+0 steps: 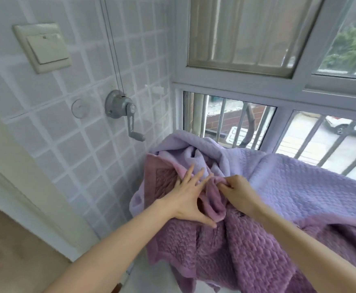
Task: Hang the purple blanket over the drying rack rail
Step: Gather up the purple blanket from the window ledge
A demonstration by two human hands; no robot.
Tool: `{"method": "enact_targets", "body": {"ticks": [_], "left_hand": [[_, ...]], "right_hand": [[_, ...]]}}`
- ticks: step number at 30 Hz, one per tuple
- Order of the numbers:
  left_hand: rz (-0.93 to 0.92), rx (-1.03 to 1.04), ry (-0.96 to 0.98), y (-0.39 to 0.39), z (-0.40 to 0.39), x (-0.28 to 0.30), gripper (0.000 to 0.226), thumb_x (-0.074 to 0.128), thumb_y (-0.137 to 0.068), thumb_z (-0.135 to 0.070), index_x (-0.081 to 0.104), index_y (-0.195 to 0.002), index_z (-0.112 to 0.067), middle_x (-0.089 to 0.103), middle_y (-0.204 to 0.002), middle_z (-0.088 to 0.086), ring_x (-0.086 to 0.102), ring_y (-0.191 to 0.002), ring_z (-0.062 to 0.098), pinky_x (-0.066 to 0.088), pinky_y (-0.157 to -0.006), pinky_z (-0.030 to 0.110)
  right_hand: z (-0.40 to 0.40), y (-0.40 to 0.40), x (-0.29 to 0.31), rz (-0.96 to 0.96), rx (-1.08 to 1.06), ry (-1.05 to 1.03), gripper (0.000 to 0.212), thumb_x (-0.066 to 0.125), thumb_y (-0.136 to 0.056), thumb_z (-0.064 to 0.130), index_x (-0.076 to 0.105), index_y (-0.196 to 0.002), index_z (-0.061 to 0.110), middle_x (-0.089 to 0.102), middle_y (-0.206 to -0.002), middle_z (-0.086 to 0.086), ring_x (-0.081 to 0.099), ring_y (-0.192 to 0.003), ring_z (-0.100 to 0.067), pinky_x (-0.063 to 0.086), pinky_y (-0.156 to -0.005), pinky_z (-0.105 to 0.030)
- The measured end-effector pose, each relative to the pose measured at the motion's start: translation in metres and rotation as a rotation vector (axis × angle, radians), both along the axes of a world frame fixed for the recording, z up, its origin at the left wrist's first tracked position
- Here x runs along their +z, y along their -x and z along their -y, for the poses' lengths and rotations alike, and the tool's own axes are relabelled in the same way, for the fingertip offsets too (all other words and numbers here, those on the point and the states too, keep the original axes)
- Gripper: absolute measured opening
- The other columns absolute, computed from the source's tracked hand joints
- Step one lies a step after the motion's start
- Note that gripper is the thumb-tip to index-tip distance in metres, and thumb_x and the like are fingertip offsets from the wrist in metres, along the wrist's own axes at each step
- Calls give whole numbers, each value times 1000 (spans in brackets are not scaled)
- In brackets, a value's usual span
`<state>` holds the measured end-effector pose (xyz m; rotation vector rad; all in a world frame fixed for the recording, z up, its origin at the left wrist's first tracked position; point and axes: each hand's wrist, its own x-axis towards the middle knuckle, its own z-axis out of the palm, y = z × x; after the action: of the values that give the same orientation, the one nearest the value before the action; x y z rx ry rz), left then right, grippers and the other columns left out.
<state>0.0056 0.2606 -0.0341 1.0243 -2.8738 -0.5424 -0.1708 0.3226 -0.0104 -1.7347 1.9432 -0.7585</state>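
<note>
One purple blanket (278, 187) and two bare hands are in view. The right hand (237, 194) makes the grip: its fingers and thumb pinch a bunched fold of the blanket's edge. Just left of the grip, the left hand (188, 199) lies with straight, spread fingers flat on the cloth and its thumb down against a darker fold, holding nothing.

The blanket is draped with its long axis running from the grip out to the right and slightly up. Its pale lilac face lies above and right of the grip, and the darker mauve face hangs below the grip. The rail itself is hidden under the cloth, so I cannot tell where it runs.

Up and left of the grip, on the tiled wall (71, 144), are one grey hand crank (124, 112), one light switch (44, 47) and one round clear disc (79, 108). Beyond the grip stands one barred window (278, 85).
</note>
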Motion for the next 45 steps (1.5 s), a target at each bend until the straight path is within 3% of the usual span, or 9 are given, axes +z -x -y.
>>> {"method": "enact_targets", "body": {"ticks": [5, 11, 17, 23, 27, 33, 37, 40, 45], "left_hand": [[-396, 9, -83, 32, 19, -2, 44, 73, -65, -46, 61, -107, -35, 68, -92, -14, 62, -94, 10, 52, -83, 37], [-155, 283, 48, -14, 61, 0, 29, 64, -80, -34, 63, -106, -22, 72, -88, 2, 66, -82, 25, 50, -66, 33], [274, 241, 67, -51, 59, 5, 25, 59, -82, -29, 61, -106, -25, 66, -90, -5, 64, -89, 22, 42, -64, 26], [341, 311, -90, -44, 51, 4, 41, 63, -69, -53, 69, -93, -20, 67, -83, -5, 61, -83, 17, 45, -65, 27], [175, 370, -333, -52, 49, 12, 37, 74, -61, -47, 73, -80, -16, 70, -74, -3, 65, -74, 13, 51, -71, 29], [-14, 319, -696, -94, 36, 39, 25, 82, -61, -29, 76, -78, -10, 72, -76, -2, 64, -72, 7, 52, -75, 20], [-117, 443, -668, -112, 37, 38, 36, 84, -47, -31, 76, -79, -17, 74, -78, -5, 67, -77, 10, 52, -83, 30], [-160, 548, -421, -106, 38, 30, 41, 83, -54, -36, 74, -86, -14, 75, -84, 0, 68, -84, 15, 53, -81, 31], [-556, 349, -300, -62, 19, 26, 57, 85, -57, -33, 59, -107, -42, 63, -105, -21, 61, -107, 8, 49, -97, 36]], "right_hand": [[-9, 11, 10, -7, 33, -3, 27, 55, -87, 38, 58, -77, 13, 65, -71, -1, 60, -70, -21, 49, -67, -40], [-2, 50, 7, -377, 45, -230, 80, 78, -64, 47, 43, -133, 27, 60, -119, 5, 60, -105, -21, 48, -82, -33], [26, 51, -6, -884, 245, -519, 10, 59, -80, 14, 50, -79, 17, 54, -82, -3, 50, -71, -25, 36, -55, -28], [51, 31, -7, -817, 129, -103, 10, 52, -87, 20, 51, -80, 13, 47, -100, -4, 56, -76, -26, 39, -59, -33], [44, 17, -57, -1083, 462, -370, 79, 67, -66, 64, 48, -128, 17, 46, -126, -2, 54, -107, -24, 37, -75, -30], [26, 43, -133, -1356, 314, -444, 45, 46, -94, 22, 48, -132, -2, 48, -134, -19, 57, -110, -30, 51, -77, -33], [27, 62, -120, -1185, 353, -333, 34, 88, -38, 36, 67, -45, 11, 62, -47, -2, 62, -44, -14, 44, -46, -13], [22, 42, -59, -707, 240, -246, 16, 66, -77, 32, 63, -80, 17, 66, -79, -3, 63, -75, -25, 41, -60, -28], [7, 19, 33, 65, 247, 24, 18, 56, -76, 6, 44, -71, 18, 49, -55, 7, 38, -52, -12, 36, -53, -26]]}}
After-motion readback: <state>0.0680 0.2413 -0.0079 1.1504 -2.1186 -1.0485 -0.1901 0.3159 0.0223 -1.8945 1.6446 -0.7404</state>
